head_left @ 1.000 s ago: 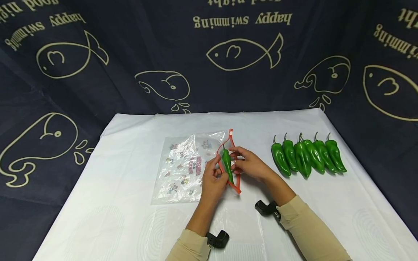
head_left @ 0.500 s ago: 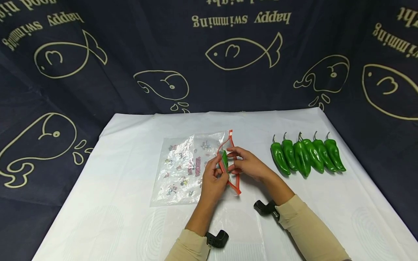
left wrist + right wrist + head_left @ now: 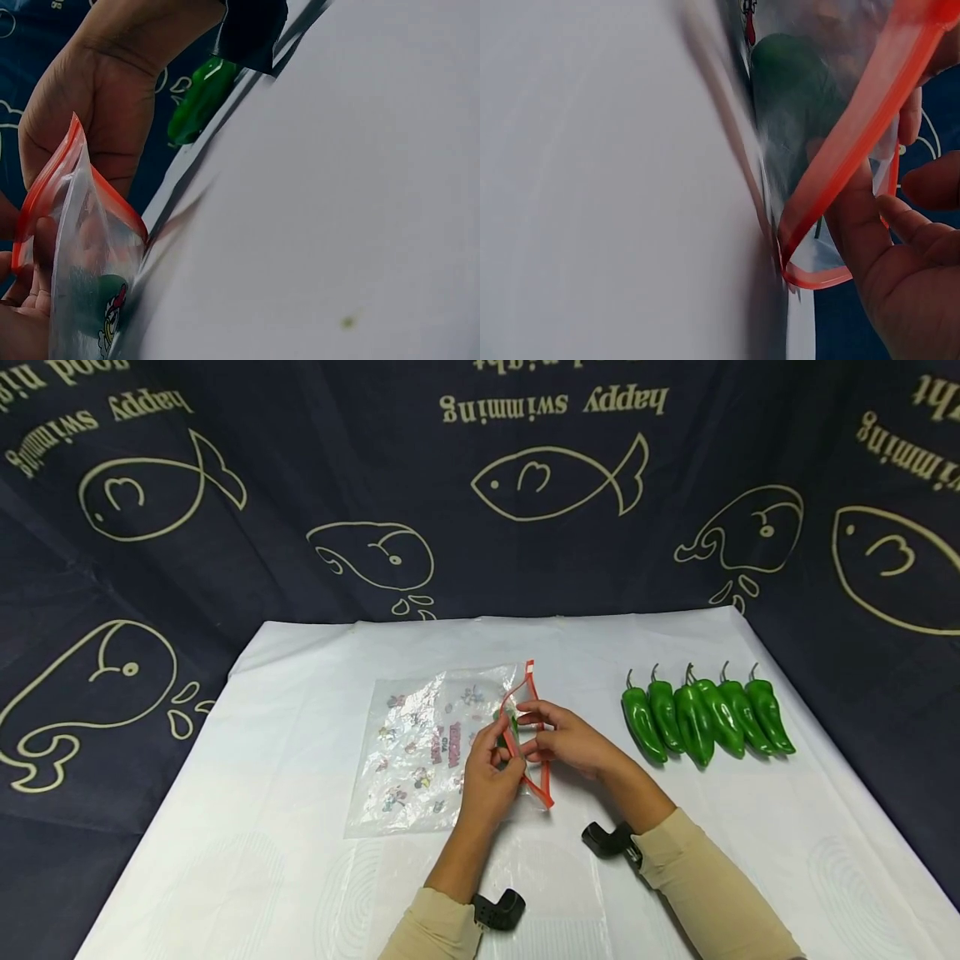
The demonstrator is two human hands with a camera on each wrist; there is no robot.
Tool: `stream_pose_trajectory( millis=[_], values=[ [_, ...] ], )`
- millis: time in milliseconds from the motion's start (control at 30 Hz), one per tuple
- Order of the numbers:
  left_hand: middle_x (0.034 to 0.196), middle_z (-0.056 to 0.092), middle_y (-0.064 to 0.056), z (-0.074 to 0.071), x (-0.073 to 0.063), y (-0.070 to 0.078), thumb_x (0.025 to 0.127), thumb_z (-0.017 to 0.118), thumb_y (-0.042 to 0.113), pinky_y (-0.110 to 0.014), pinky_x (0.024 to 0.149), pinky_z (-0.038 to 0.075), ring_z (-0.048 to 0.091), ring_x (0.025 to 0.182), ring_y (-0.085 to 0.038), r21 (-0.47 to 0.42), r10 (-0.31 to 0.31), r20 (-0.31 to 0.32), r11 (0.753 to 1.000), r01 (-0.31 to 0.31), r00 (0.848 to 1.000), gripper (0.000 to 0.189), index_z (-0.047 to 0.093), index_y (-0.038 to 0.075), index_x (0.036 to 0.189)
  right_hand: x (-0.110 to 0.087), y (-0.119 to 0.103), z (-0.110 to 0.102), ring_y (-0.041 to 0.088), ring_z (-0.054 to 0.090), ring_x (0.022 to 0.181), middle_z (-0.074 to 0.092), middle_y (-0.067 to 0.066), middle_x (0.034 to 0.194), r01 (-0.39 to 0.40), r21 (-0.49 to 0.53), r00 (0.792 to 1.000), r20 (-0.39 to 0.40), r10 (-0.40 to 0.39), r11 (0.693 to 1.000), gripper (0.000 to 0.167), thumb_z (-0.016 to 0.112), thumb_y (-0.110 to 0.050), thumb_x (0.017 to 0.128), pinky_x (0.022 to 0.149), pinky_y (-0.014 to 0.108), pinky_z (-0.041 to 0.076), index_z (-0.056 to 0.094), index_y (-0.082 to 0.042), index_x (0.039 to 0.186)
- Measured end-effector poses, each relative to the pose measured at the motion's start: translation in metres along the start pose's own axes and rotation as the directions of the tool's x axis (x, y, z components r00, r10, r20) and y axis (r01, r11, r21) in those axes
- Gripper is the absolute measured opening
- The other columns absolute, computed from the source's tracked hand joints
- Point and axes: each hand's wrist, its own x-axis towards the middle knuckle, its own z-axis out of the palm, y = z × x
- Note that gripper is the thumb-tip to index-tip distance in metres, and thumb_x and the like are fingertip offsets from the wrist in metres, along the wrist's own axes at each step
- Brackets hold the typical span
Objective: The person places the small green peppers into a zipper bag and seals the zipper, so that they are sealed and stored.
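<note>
A clear zip bag [image 3: 405, 752] with printed cartoon figures and a red zip edge lies flat, its mouth gaping toward the right. My left hand [image 3: 491, 772] pinches the near side of that mouth between thumb and fingers. Inside the bag is a green pepper [image 3: 787, 82], dim through the plastic; in the head view my left fingers and the bag edge hide most of it. My right hand [image 3: 566, 739] reaches into the mouth with its fingers spread apart. In the right wrist view, one finger [image 3: 851, 217] of it extends inside past the red edge, its tip at the pepper.
Several green peppers [image 3: 693, 727] lie in a row on the right of the white-covered table [image 3: 225, 793], stems away from me. A dark curtain [image 3: 375, 435] with fish drawings hangs behind it. A black wrist camera [image 3: 501, 910] sits by each sleeve.
The green pepper has moved left, from the bag's mouth to inside it. My right fingers have followed slightly left into the opening. The left hand keeps its place on the edge.
</note>
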Motion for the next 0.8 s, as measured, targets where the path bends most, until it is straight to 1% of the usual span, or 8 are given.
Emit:
stream_pose_trajectory(
  millis=[133,267,400,533,700,800],
  values=[
    [0.138,0.048,-0.027,0.001,0.000,-0.001,0.079,0.053,-0.015,-0.012,0.056,0.041,0.053,0.074,-0.014,0.007,-0.010,-0.022,1.000,0.010,1.000,0.062,0.046,-0.013,0.140,-0.002,-0.001,-0.001,0.024,0.068,0.094,0.042,0.028,0.142,-0.011,-0.001,1.000,-0.004,0.011,1.000,0.056,0.040,0.009,0.094,0.080,0.032,0.056,0.035,0.002,0.149],
    [0.135,0.050,-0.026,0.002,0.000,-0.001,0.078,0.054,-0.015,-0.012,0.055,0.039,0.050,0.072,-0.014,0.017,-0.014,-0.037,1.000,0.015,0.999,0.062,0.048,-0.012,0.139,-0.004,-0.001,-0.005,0.030,0.066,0.098,0.041,0.029,0.141,0.002,-0.030,1.000,-0.015,-0.002,1.000,0.056,0.044,0.007,0.093,0.080,0.035,0.056,0.036,0.003,0.149],
    [0.132,0.052,-0.026,0.003,0.000,0.000,0.076,0.054,-0.015,-0.012,0.054,0.037,0.049,0.071,-0.013,0.025,-0.011,-0.047,1.000,0.013,0.999,0.062,0.049,-0.012,0.138,-0.008,-0.002,-0.012,0.039,0.064,0.103,0.043,0.031,0.140,0.041,-0.080,0.999,-0.029,-0.043,0.996,0.056,0.050,0.003,0.093,0.083,0.041,0.056,0.038,0.005,0.147],
    [0.130,0.053,-0.026,0.004,0.000,-0.001,0.076,0.053,-0.015,-0.012,0.053,0.038,0.049,0.070,-0.012,0.023,-0.015,-0.053,1.000,0.017,0.998,0.062,0.050,-0.011,0.138,-0.015,-0.005,-0.025,0.044,0.061,0.106,0.044,0.031,0.140,0.071,-0.133,0.996,-0.048,-0.078,0.989,0.054,0.052,0.001,0.095,0.086,0.046,0.055,0.039,0.006,0.146],
    [0.128,0.054,-0.026,0.004,-0.001,-0.002,0.077,0.053,-0.015,-0.012,0.053,0.039,0.048,0.069,-0.010,0.026,-0.024,-0.059,0.999,0.025,0.998,0.062,0.051,-0.009,0.138,-0.027,-0.005,-0.045,0.042,0.060,0.109,0.044,0.029,0.143,0.079,-0.194,0.991,-0.089,-0.097,0.978,0.053,0.055,-0.002,0.095,0.088,0.047,0.054,0.040,0.004,0.146],
    [0.128,0.054,-0.025,0.004,-0.001,-0.003,0.077,0.053,-0.015,-0.012,0.053,0.039,0.048,0.069,-0.010,0.026,-0.025,-0.062,0.999,0.026,0.998,0.062,0.051,-0.009,0.138,-0.035,-0.004,-0.057,0.039,0.061,0.109,0.044,0.029,0.143,0.078,-0.231,0.988,-0.114,-0.107,0.970,0.053,0.055,-0.003,0.095,0.087,0.045,0.054,0.041,0.003,0.146]
  ],
)
